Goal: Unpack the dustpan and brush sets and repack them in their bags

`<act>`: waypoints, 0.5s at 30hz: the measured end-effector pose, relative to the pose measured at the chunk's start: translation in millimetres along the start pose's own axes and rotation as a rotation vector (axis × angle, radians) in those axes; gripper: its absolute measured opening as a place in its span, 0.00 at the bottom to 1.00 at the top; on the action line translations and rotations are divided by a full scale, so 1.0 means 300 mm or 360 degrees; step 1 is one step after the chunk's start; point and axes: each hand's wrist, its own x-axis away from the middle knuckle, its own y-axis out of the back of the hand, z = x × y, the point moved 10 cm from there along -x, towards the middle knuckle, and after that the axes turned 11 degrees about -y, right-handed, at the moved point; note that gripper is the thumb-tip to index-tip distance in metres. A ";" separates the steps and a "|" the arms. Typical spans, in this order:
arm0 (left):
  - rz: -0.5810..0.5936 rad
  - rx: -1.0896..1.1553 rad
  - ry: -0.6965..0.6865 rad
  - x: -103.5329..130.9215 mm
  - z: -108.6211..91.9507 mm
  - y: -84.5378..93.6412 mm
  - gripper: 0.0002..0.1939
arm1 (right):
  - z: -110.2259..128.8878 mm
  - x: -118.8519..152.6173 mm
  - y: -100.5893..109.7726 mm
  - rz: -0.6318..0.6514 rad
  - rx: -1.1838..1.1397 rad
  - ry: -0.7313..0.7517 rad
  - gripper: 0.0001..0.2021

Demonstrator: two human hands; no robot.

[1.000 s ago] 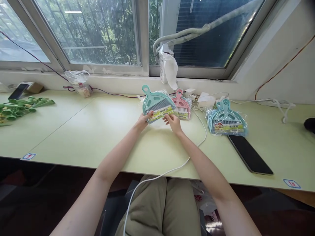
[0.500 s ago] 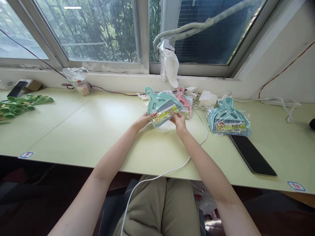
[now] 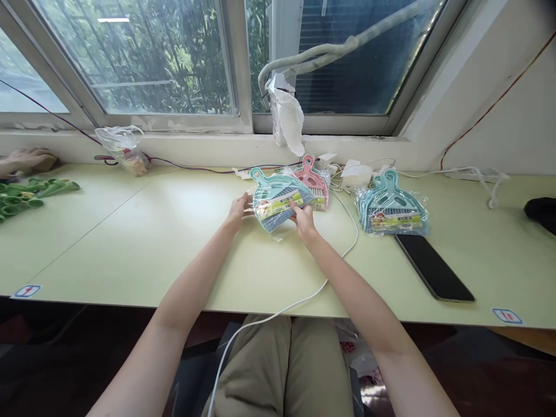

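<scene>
A mint-green dustpan and brush set (image 3: 274,196) in clear plastic is held tilted above the table, its handle up to the left. My right hand (image 3: 305,221) is closed on its lower right edge, thumb across the front label. At the left edge, my left hand (image 3: 238,209) grips the package, its fingers partly hidden behind. Just behind it lies a pink dustpan and brush set (image 3: 318,184), also wrapped and partly covered. To the right, several wrapped mint-green sets lie in a stack (image 3: 393,205).
A black phone (image 3: 434,267) lies below the stack. A white cable (image 3: 299,302) crosses the table to my lap. Left are green rolled pieces (image 3: 39,194), a clear plastic bag (image 3: 130,153) and another person's hand (image 3: 30,159). A white tissue pack (image 3: 286,113) hangs by the window.
The held set has tipped further and its lower edge has swung down. My left thumb has left the front label. Another person's hand has appeared at far left. The view has shifted slightly right.
</scene>
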 end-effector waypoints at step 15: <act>-0.0104 -0.0998 -0.1039 0.052 -0.317 0.056 0.26 | 0.048 0.008 -0.058 0.0341 0.0566 0.0003 0.21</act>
